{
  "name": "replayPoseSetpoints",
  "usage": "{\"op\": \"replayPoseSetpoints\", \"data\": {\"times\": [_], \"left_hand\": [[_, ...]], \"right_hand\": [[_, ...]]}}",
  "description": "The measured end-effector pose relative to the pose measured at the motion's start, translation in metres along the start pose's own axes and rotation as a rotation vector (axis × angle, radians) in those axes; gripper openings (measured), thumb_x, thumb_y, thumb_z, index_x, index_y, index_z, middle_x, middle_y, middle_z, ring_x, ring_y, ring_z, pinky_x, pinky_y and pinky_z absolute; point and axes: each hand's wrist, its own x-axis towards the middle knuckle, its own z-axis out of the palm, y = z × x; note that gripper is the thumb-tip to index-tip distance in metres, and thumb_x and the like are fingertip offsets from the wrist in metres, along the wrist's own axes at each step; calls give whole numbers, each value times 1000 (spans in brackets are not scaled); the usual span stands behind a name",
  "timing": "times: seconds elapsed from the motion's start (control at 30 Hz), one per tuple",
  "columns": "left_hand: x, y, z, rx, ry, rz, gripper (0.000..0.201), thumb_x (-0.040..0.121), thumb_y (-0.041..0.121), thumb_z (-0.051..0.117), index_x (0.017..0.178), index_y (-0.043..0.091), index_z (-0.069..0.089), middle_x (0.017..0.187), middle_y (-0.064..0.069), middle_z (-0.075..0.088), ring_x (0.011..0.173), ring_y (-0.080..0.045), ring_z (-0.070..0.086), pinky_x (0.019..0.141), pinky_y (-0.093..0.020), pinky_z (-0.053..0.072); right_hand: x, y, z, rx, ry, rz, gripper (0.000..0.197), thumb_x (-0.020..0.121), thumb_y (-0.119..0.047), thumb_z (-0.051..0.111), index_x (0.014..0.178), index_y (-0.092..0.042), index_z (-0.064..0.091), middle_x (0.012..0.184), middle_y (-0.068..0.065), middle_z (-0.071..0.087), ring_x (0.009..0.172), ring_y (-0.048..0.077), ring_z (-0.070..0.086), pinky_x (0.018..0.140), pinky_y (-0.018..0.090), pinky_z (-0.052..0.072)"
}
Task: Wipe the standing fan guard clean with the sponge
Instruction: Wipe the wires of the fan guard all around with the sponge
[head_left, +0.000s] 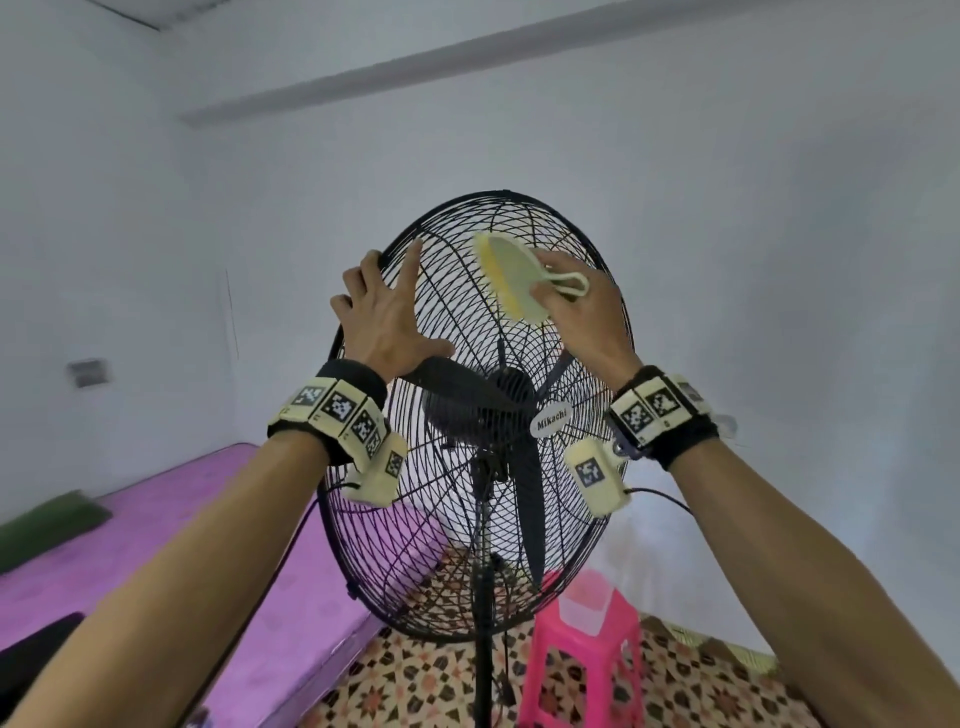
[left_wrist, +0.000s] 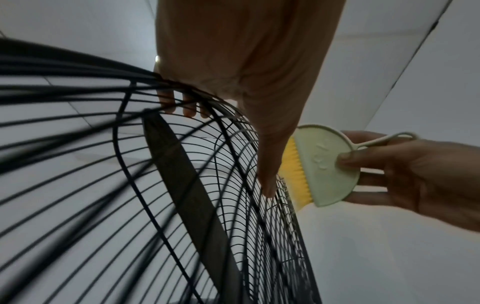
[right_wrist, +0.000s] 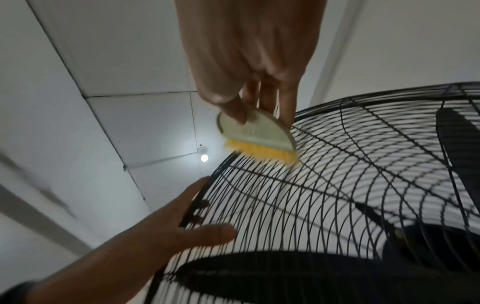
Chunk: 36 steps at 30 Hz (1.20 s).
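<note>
At about eleven o'clock on the fan guard (head_left: 467, 519), my left hand (head_left: 387, 317) grips the black rim: three fingers hook over the edge to the back while my index finger and thumb lie spread on the front wires. Near one o'clock, my right hand (head_left: 584, 312) pinches the sponge (head_left: 511, 275), a pale green half-round holder with a loop handle and a yellow edge, thumb on its flat face and fingers behind. The yellow edge touches the upper wires. Behind the guard sit the dark blades (head_left: 467, 387). A pink stool (head_left: 587, 644) stands at five o'clock below.
</note>
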Motion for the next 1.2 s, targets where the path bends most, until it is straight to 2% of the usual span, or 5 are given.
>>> {"op": "replayPoseSetpoints", "data": {"times": [0.1, 0.33, 0.5, 0.73, 1.2], "left_hand": [[-2, -2, -1, -12, -2, 1, 136, 65, 56, 92, 165, 36, 3, 160, -19, 17, 144, -42, 20, 112, -58, 27], [-1, -1, 2, -29, 16, 3, 135, 64, 55, 93, 165, 36, 6, 160, -18, 17, 144, -41, 20, 112, -56, 26], [-4, -2, 1, -28, 20, -1, 136, 63, 57, 93, 165, 36, 6, 160, -18, 18, 144, -41, 20, 113, -58, 26], [-1, 2, 3, -31, 18, -7, 135, 63, 56, 93, 165, 36, 6, 160, -18, 17, 145, -41, 20, 113, -58, 26], [1, -7, 4, -50, 27, 2, 134, 63, 57, 93, 165, 37, 7, 160, -17, 18, 144, -40, 21, 113, -57, 26]], "right_hand": [[22, -1, -5, -64, 239, 21, 34, 98, -10, 60, 131, -14, 68, 121, 5, 71, 97, 13, 66, 64, -2, 43], [3, -9, 10, -79, -88, -86, 37, 98, -12, 64, 135, -16, 63, 121, 2, 70, 88, 9, 68, 66, 14, 56], [-2, 21, -11, -20, 214, 111, 34, 97, -11, 63, 130, -16, 68, 116, -1, 71, 89, 6, 68, 64, 6, 50], [-39, 28, -2, 81, -56, 76, 40, 98, -9, 64, 137, -13, 60, 125, -1, 64, 97, 10, 65, 65, 15, 56], [-52, 48, -8, 61, 75, 138, 37, 98, -13, 65, 134, -22, 65, 109, -21, 66, 94, -2, 66, 68, 18, 58]]}}
